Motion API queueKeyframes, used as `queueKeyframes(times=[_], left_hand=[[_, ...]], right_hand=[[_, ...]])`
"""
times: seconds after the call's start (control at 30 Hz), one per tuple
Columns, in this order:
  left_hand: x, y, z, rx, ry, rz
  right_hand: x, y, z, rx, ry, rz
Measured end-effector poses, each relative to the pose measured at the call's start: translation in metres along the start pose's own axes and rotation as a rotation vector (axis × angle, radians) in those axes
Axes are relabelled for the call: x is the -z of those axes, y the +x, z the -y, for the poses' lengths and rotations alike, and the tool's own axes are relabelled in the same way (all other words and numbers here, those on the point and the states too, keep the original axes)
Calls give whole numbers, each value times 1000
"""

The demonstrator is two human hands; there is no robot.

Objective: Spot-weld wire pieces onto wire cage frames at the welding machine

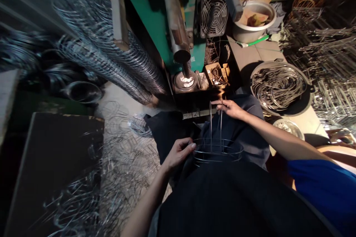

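A round wire frame with upright wires lies over my lap. My left hand is closed on the left side of its ring, thumb on top. My right hand pinches the far end of the upright wires, its fingers pointing left. Beyond my hands, a green machine holds a metal cylinder above a round base.
Tall stacks of wire rings lean left of the machine. Loose wires cover the floor. On the right are a pan of bent wires, a metal pot and piled wire racks. A small yellow basket sits by the machine.
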State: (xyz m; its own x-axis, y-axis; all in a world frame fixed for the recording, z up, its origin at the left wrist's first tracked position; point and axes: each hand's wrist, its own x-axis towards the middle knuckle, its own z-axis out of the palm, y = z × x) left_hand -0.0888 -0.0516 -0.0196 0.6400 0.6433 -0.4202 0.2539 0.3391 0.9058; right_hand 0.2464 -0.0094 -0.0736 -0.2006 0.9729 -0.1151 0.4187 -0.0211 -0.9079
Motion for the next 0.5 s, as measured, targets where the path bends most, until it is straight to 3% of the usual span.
queueKeyframes(times=[0.23, 0.4, 0.5], left_hand=[[-2, 7, -10, -45, 31, 19], [-7, 11, -13, -18, 32, 0], [-8, 8, -13, -4, 16, -22]], right_hand=[[-3, 5, 5, -26, 57, 16], [-5, 13, 28, 24, 129, -26], [3, 4, 45, 67, 209, 38]])
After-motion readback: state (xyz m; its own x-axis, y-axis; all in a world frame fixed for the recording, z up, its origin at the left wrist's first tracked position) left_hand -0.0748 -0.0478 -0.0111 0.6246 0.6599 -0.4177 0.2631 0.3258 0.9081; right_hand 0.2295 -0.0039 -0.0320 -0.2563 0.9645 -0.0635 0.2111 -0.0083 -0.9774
